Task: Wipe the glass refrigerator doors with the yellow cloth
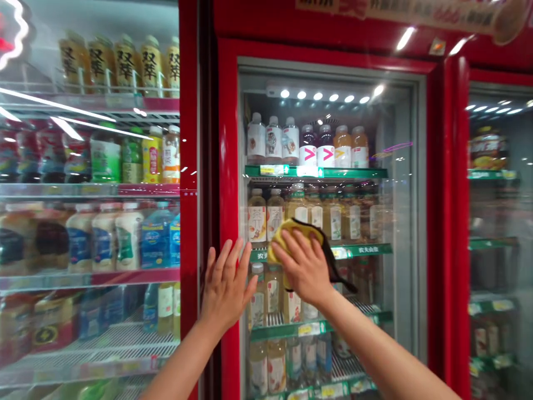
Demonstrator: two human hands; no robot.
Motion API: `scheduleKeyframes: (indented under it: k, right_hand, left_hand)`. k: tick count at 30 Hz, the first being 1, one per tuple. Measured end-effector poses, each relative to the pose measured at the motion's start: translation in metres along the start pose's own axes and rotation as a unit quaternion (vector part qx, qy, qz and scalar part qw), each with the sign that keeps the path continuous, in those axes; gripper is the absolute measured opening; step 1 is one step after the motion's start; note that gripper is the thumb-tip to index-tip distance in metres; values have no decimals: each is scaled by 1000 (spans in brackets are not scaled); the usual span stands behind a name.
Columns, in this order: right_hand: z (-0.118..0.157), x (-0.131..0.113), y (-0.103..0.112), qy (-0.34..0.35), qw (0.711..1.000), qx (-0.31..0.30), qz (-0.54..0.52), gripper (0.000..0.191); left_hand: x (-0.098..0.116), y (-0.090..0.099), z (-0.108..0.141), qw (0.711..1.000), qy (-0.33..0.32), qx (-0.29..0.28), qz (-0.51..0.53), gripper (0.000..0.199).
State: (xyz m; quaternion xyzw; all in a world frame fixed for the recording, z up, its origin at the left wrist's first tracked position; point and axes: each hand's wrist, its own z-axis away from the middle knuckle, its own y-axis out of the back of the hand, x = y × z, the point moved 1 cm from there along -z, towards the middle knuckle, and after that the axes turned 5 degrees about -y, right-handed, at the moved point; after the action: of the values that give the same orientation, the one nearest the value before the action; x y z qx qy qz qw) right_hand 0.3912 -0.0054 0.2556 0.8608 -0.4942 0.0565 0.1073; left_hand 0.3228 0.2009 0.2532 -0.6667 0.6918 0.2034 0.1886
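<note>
On my feed, my right hand (303,269) presses the yellow cloth (306,228) against the glass door (397,216), fingers extended; at its nine o'clock, my left hand (227,286), fingers apart, meets the red frame (229,166).

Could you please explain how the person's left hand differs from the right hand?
The bare left hand shows nothing held, while the bare right hand lies over a yellow, dark-edged cloth. The left hand is at the glossy red door frame; the right hand is at the clear glass pane. Both hands have their backs toward the camera.
</note>
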Motion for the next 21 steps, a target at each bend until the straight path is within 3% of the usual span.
scheduleKeyframes:
  k: [2, 6, 9, 12, 14, 17, 19, 21]
  right_hand:
    - [-20, 0, 3, 48, 998, -42, -3, 53]
    - [-71, 45, 21, -72, 997, -12, 23, 51]
    - [-54, 77, 24, -198, 977, 73, 27, 54]
    - [-9, 78, 18, -267, 953, 139, 21, 58]
    - [6, 65, 15, -216, 970, 107, 17, 59]
    - [-12, 57, 21, -94, 995, 5, 21, 55]
    - [-38, 73, 30, -77, 996, -19, 34, 51]
    - [-57, 102, 40, -110, 993, -2, 52, 50]
  left_hand:
    - [4, -5, -8, 1000, -11, 12, 5, 77]
    - [16, -13, -19, 1000, -8, 11, 23, 76]
    - [23, -15, -15, 999, -1, 0, 42, 76]
    - [27, -15, -9, 998, 2, -2, 56, 75]
    - [30, -17, -9, 998, -7, 0, 62, 75]
    - [41, -24, -19, 997, -17, -3, 75, 77]
    - [52, -29, -27, 996, -17, -3, 90, 77]
    - [64, -33, -34, 994, -18, 3, 105, 76]
